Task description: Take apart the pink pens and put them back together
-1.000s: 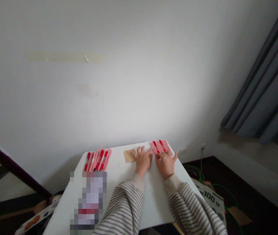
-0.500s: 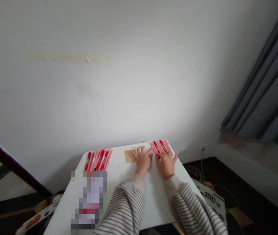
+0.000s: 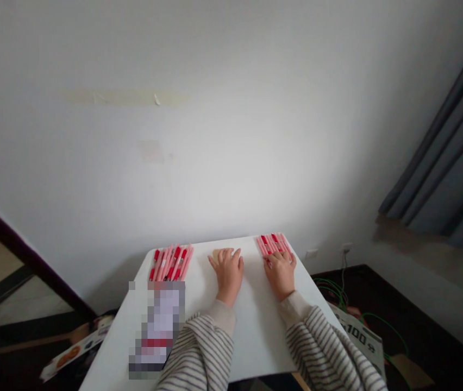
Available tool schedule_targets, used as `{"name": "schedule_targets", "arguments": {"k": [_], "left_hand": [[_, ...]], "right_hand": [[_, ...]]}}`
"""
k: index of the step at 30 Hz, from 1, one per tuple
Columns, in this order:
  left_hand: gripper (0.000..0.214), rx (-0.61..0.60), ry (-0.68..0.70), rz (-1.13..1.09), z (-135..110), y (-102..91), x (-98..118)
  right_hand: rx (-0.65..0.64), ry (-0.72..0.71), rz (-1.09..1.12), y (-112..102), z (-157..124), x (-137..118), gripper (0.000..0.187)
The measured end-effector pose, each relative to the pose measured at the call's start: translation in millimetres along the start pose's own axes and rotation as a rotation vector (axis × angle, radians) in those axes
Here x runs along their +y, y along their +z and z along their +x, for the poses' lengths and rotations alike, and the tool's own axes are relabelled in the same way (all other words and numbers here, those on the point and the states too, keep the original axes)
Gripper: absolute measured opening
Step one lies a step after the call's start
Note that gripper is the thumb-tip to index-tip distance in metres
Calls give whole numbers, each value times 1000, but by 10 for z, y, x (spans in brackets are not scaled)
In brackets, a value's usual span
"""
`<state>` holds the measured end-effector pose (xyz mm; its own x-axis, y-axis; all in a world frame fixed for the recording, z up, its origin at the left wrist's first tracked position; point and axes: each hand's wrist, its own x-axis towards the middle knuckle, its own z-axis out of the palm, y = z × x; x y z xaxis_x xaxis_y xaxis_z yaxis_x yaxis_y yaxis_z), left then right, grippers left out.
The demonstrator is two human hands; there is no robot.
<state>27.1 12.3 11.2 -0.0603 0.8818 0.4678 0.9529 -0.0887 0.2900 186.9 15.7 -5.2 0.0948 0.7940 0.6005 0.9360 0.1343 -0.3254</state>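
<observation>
left hand (image 3: 226,270) flat, palm down, fingers loosely spread, tips covering most of the slip (image 3: 215,253) near the table's (image 3: 256,336) far edge; right hand (image 3: 281,270) also flat and open, fingertips on the near ends of the right pens (image 3: 271,243), which lie side by side at the far right corner. My read: light, even pressure across all barrels works best, so none rolls or skews; left pens (image 3: 173,262) lie well apart, untouched.
</observation>
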Motion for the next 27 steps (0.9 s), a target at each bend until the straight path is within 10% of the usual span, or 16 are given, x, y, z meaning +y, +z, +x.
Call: {"name": "schedule_targets", "arguments": {"k": [13,27], "left_hand": [[34,69,-223,287,-165,-377,-455],[43,121,-376,407,-140,-369,-448]], "right_hand": [[-254,-155,26,-92,60,-322,21],[-211,-269,-91,-112,57,-440,22]]}}
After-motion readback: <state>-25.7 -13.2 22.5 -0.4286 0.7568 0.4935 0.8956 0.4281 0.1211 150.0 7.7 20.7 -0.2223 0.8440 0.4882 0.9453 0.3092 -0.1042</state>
